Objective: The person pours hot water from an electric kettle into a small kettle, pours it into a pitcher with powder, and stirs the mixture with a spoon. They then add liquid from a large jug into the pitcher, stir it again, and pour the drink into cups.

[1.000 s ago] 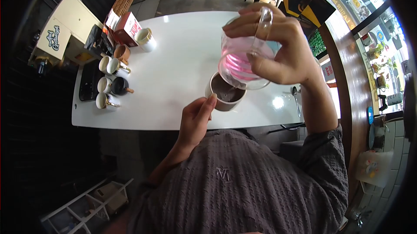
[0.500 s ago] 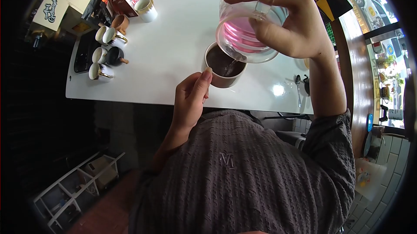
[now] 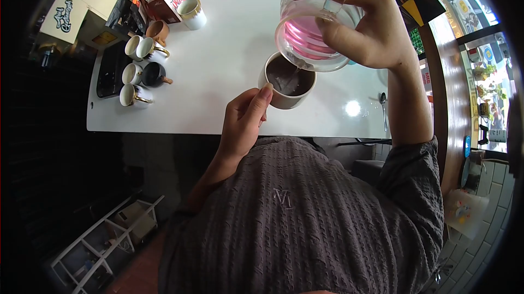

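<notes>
A pale mug [image 3: 295,100] with a dark inside is tilted a little above the white table. My left hand [image 3: 246,119] grips its left side, thumb on the rim and fingers closed around what seems to be the handle, which is hidden. Over the mug, my right hand [image 3: 365,29] is closed on a clear glass pitcher [image 3: 311,62], tipped with its mouth towards the mug. Pinkish liquid shows through the glass. From the pitcher's lip a thin stream runs into the mug; whether the dark tone inside is liquid or glaze I cannot tell.
On the white table [image 3: 218,76], several mugs [image 3: 134,95] stand at the left beside a black tray [image 3: 112,73]. A white-and-gold mug [image 3: 192,15] and a red box [image 3: 165,0] sit at the back left. A spoon [image 3: 383,111] lies near the right edge.
The stream still runs from the pitcher into the mug, whose inside now looks greyer. The mug and most of the table scene have shifted slightly right in view. Both hands keep their grip.
</notes>
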Action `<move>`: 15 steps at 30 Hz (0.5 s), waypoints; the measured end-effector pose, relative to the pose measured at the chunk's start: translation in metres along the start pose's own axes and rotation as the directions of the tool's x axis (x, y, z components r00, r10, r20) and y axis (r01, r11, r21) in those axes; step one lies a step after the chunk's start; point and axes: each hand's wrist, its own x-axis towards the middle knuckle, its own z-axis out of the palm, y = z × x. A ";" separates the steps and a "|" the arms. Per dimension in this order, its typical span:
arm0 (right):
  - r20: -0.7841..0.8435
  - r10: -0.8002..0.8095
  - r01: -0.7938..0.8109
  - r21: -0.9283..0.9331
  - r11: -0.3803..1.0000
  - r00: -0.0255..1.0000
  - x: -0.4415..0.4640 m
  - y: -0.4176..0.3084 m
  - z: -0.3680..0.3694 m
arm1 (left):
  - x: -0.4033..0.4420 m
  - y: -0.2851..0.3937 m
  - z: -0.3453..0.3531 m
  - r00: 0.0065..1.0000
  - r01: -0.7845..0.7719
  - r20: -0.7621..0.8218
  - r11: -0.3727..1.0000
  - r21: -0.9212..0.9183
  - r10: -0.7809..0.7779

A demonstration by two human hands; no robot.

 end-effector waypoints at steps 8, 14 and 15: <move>-0.047 0.085 -0.082 0.063 0.995 0.995 0.021 -0.014 0.011 | 0.007 0.007 -0.024 0.998 0.011 0.054 1.000 0.001 -0.011; 0.049 0.169 -0.163 -0.114 0.980 0.984 0.027 -0.012 0.012 | 0.013 0.008 -0.033 0.997 -0.002 0.080 1.000 0.003 0.002; 0.051 0.122 -0.115 -0.115 0.987 0.991 0.024 -0.003 0.014 | 0.014 0.009 -0.034 0.997 -0.001 0.083 1.000 0.000 0.001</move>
